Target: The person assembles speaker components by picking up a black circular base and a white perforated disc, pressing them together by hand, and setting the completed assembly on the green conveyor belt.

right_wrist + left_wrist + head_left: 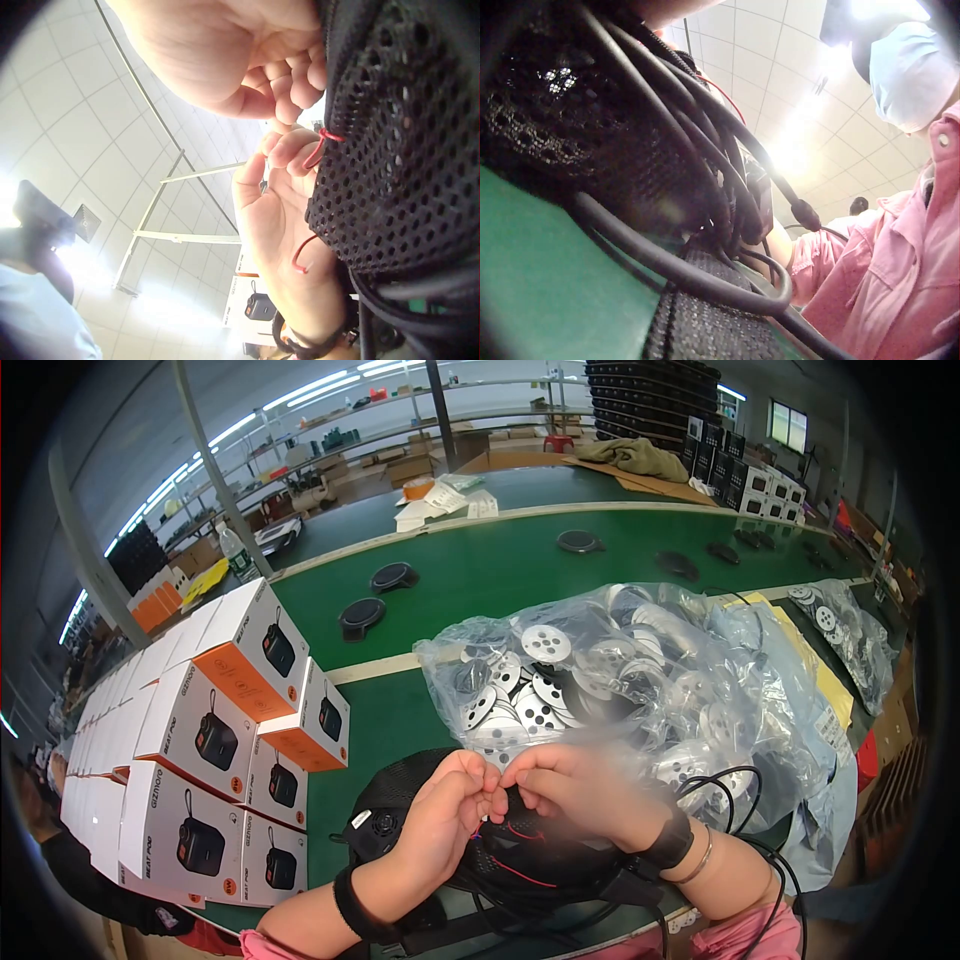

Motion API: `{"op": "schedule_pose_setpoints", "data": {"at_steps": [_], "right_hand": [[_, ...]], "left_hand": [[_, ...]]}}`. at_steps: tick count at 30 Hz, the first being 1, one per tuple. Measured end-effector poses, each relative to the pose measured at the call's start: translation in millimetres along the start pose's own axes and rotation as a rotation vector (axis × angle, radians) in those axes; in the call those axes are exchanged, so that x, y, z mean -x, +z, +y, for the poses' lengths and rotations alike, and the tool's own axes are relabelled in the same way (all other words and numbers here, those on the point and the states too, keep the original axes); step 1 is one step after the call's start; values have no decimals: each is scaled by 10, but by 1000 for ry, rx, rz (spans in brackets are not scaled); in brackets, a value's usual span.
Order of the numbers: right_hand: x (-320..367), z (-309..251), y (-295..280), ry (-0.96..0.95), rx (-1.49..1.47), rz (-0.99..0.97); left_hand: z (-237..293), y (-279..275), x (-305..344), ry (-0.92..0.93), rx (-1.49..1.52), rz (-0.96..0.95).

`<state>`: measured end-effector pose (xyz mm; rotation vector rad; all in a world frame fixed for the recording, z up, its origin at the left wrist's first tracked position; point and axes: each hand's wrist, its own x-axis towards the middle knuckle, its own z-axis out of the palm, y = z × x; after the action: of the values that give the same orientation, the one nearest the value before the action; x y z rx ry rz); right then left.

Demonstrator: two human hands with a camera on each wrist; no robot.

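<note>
My left hand (447, 807) and right hand (575, 785) meet fingertip to fingertip above a black mesh pouch (397, 150). In the right wrist view the left thumb and fingers pinch a thin silvery-tipped strand (264, 184). The right thumb and forefinger pinch together at the left fingertips, over the strand's upper end, which they hide. One red wire (324, 139) loops out of the mesh beside the left fingers; another red wire (300, 259) pokes out lower down. Thick black cables (682, 127) run across the pouch in the left wrist view.
White-and-orange speaker boxes (195, 730) are stacked at left. A clear plastic bag (690, 670) of perforated white discs (545, 644) lies ahead and right. Black round parts (361, 617) rest on the green surface (490, 565) beyond. Looped cables (735, 800) lie by the right forearm.
</note>
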<state>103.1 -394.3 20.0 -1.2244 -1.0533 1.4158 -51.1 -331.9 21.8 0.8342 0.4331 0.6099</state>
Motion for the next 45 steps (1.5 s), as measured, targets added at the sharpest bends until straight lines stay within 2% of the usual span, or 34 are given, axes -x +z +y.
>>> {"op": "schedule_pose_setpoints", "data": {"at_steps": [7, 12, 34, 35, 37, 39, 41, 42, 43, 44, 45], "right_hand": [[-5, 17, -3, -14, 8, 5], [1, 9, -4, -7, 18, 27], [30, -59, 34, -59, -44, 15], [32, -68, 32, -61, -39, 9], [44, -86, 46, -100, 186, 73], [74, -83, 55, -203, 171, 74], [3, 17, 19, -58, 72, 54], [-8, 68, 7, -67, 9, 63], [-13, 61, 15, -100, -3, 66], [-15, 77, 1, -94, 7, 94], [-10, 61, 36, -78, 36, 154]], "left_hand": [[5, 28, 1, -12, -56, 27], [-11, 9, -1, -21, -213, 31], [-22, 3, 1, -16, -236, 32], [-21, 4, 0, -22, -229, 23], [-38, -12, -4, -1, -191, -3], [-68, -24, -24, 24, -158, -9], [-155, -138, -47, 32, -179, -6], [-130, -112, -52, 94, -275, -53], [-9, -29, -18, 14, -272, -40], [-103, -109, -78, 61, -254, -116], [-69, -65, -53, 50, -254, -99]]}}
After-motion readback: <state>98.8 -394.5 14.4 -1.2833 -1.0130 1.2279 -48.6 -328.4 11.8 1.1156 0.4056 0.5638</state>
